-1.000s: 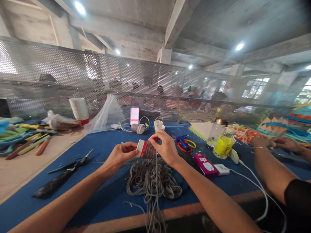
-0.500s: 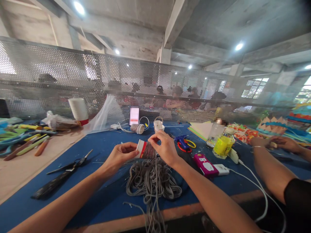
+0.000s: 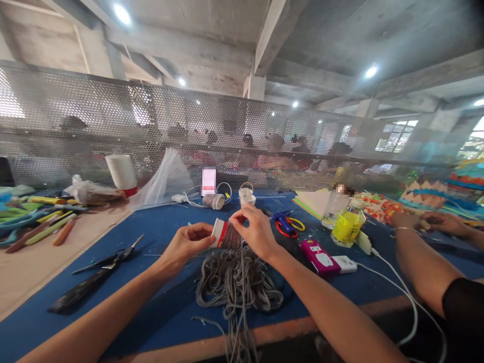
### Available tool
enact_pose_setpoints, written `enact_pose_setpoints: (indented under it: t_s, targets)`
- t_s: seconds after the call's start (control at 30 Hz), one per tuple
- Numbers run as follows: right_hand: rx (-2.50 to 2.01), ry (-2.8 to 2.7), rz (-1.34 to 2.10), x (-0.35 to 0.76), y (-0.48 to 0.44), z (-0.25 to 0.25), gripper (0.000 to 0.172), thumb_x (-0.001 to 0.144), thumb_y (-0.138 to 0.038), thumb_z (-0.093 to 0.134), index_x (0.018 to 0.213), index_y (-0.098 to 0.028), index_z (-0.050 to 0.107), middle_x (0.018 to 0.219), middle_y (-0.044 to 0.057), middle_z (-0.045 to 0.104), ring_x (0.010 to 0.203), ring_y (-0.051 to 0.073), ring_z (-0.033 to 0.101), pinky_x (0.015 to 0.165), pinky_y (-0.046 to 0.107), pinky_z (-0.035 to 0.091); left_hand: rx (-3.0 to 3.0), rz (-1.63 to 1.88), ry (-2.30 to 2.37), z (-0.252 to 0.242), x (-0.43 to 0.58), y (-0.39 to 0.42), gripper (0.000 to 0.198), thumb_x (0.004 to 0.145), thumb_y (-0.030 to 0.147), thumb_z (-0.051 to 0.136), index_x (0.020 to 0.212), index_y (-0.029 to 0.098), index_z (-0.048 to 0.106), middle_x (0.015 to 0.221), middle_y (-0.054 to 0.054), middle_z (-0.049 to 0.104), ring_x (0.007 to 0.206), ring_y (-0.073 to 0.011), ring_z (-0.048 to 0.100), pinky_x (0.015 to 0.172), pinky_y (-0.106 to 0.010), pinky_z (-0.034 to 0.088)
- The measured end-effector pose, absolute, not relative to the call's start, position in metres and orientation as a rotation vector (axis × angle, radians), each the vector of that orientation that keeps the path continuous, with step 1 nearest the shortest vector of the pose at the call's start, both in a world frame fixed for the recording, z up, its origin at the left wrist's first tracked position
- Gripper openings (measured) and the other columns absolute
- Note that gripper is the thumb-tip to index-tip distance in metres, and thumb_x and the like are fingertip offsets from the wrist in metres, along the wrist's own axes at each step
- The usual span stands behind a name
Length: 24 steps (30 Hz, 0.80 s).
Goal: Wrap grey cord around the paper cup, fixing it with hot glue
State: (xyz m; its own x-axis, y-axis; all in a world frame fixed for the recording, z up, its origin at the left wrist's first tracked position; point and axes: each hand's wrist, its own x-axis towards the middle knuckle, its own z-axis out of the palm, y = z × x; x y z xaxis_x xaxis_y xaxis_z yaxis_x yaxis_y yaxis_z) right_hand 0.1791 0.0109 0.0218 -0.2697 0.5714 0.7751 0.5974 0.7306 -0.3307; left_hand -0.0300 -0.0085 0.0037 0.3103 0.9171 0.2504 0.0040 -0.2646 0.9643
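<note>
My left hand (image 3: 192,241) grips the white rim of a paper cup (image 3: 222,234), which lies sideways in the air with a red band and grey-brown cord wound around it. At the cup's other end my right hand (image 3: 257,229) is closed, thumb and forefinger pinched at the wound cord. From there a strand of grey cord (image 3: 242,262) hangs down. Below both hands a loose heap of grey cord (image 3: 215,280) rests on the blue table (image 3: 151,297) and trails over its front edge. The cup's far end is hidden behind my right fingers.
Black-handled scissors (image 3: 98,277) lie at left. Behind stand a phone (image 3: 208,181), a cord-wrapped cup (image 3: 214,201) and stacked paper cups (image 3: 121,172). At right are a purple power bank (image 3: 321,258), a yellow-labelled bottle (image 3: 348,223) and a co-worker's hands (image 3: 442,222).
My hands and the cup hold almost the same position, with only a slight shift. The co-worker's hands at right have moved a little.
</note>
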Motion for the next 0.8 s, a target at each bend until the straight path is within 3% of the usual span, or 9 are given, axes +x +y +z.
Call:
enact_pose_setpoints:
  t_s: [0.8]
  targets:
    - [-0.893,-1.943,-0.014,0.1781,0.0134,0.0202,0.009,0.089,-0.024,0.062,0.081,-0.02,0.064,0.08,0.0,0.061,0.077,0.013,0.059,0.076,0.026,0.045,1.546,1.113,0.822,0.0034,-0.0311,-0.0087,0.015,0.077,0.028,0.073,0.088,0.018,0.073,0.083,-0.002,0.074,0.074,-0.0159,0.065,0.073,-0.026,0.048]
